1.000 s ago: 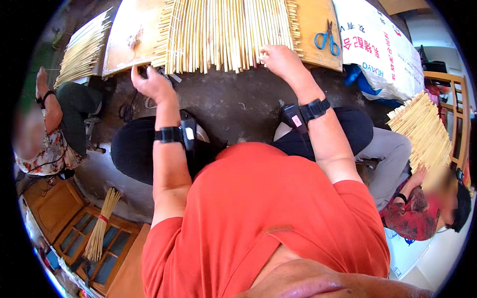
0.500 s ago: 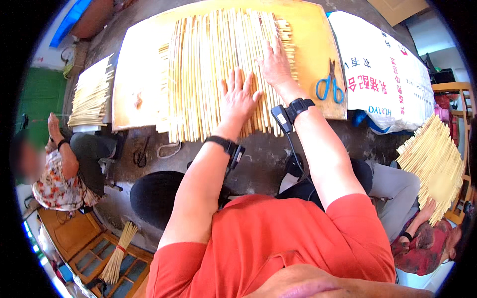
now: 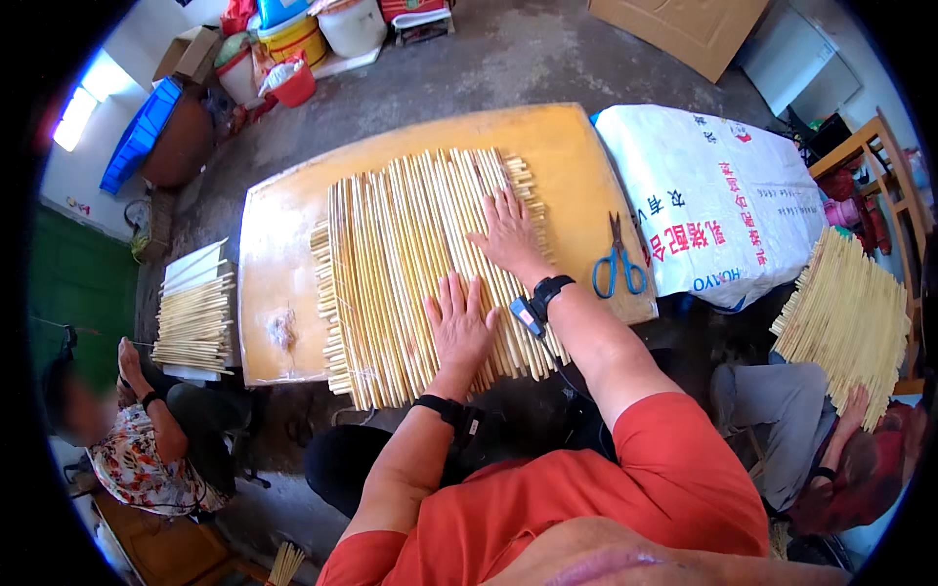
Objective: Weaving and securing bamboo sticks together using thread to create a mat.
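A mat of pale, thin sticks laid side by side [image 3: 391, 264] lies on a yellow board-topped table, with a second layer of sticks showing at its sides. My left hand [image 3: 461, 332] rests flat on the mat's near right part, fingers apart. Farther away and to the right, my right hand [image 3: 510, 234] also lies on the sticks, its fingers stretched out. Neither hand grips anything. Blue-handled scissors [image 3: 618, 269] lie partly open on the table, right of the mat. To its left is a small tangle of pale thread [image 3: 281, 330].
The table [image 3: 576, 146] adjoins a surface covered by a white printed sack [image 3: 723, 205]. At left, a person [image 3: 147, 430] sits by a stack of sticks [image 3: 193, 327]. At right, another person's hand [image 3: 854, 405] touches a stick mat [image 3: 845, 317]. Tubs [image 3: 293, 86] stand beyond.
The view has tilted up, so the table appears lower and more floor shows beyond it. Both hands stay flat on the stick mat, with little visible shift across it.
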Action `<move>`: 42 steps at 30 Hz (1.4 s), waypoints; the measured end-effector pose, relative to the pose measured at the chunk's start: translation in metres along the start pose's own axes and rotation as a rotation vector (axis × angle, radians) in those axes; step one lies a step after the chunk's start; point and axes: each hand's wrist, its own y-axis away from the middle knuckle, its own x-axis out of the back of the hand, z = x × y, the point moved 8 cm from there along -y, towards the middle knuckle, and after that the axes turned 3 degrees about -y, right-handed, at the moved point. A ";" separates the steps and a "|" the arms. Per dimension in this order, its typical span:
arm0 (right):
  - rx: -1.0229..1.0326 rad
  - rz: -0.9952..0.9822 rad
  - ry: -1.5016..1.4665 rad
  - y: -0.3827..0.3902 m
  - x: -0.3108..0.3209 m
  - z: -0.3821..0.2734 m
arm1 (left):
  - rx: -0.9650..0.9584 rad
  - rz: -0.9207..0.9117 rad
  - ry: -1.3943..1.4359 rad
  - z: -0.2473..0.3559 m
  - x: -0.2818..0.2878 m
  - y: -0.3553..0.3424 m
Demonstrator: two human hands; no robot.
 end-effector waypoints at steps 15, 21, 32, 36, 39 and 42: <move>-0.142 -0.045 0.115 0.139 0.042 -0.003 | 0.066 -0.017 0.089 -0.001 0.008 0.002; -0.139 -0.358 -0.053 0.182 0.088 0.007 | -0.022 -0.093 0.198 -0.015 -0.011 -0.006; -0.294 -0.759 -0.244 0.248 0.156 0.098 | -0.439 -0.374 0.471 -0.011 0.087 -0.009; -0.564 -0.850 -0.466 0.272 0.149 0.115 | -0.589 -0.623 0.843 0.079 0.183 0.059; -0.286 -0.892 0.128 0.260 0.160 0.084 | -0.716 -0.828 1.273 0.141 0.249 0.115; 0.137 -0.576 -0.284 0.243 0.184 -0.024 | -1.177 -0.574 1.183 0.186 0.323 0.187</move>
